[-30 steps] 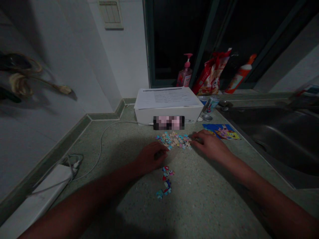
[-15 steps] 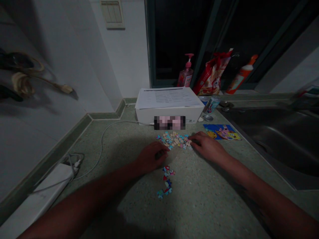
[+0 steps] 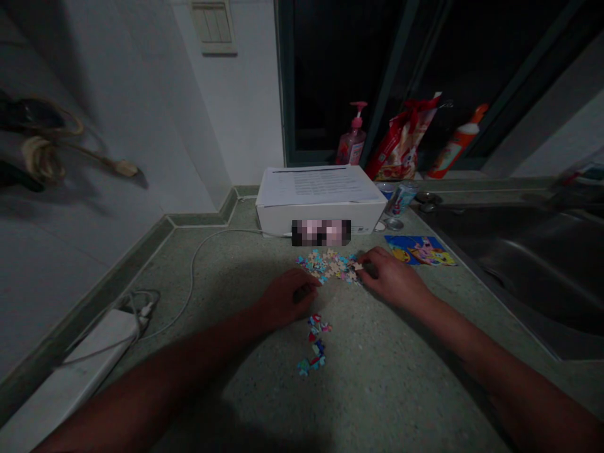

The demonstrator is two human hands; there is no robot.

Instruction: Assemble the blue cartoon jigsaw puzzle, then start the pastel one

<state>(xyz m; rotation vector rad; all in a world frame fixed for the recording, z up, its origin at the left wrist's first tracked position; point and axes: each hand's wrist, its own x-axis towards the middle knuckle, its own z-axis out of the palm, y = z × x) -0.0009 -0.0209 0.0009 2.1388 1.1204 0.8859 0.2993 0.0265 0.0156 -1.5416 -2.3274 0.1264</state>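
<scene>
A loose heap of jigsaw puzzle pieces [image 3: 333,267] lies on the counter, some pale backs up, others showing blue and pink. My right hand [image 3: 391,274] is at the heap's right edge, thumb and forefinger closed on a pale puzzle piece [image 3: 357,267]. At the near left edge of the heap rests my left hand [image 3: 290,294], its fingers loosely bent, thumb and fingertips a little apart, and nothing visible in it. Nearer to me, several joined puzzle pieces [image 3: 316,347] form a curved strip. A colourful cartoon picture card [image 3: 421,250] lies flat beyond my right hand.
Behind the heap stands a white box [image 3: 321,195] with a printed sheet on top and a cabled device, blurred out, at its front. A can [image 3: 402,198] stands beside it. The sink [image 3: 528,270] is on the right, a power strip [image 3: 85,377] with cable on the left.
The fingers of my right hand have drawn slightly closer around a pale puzzle piece, which now shows at their tips. My left hand has stayed in place.
</scene>
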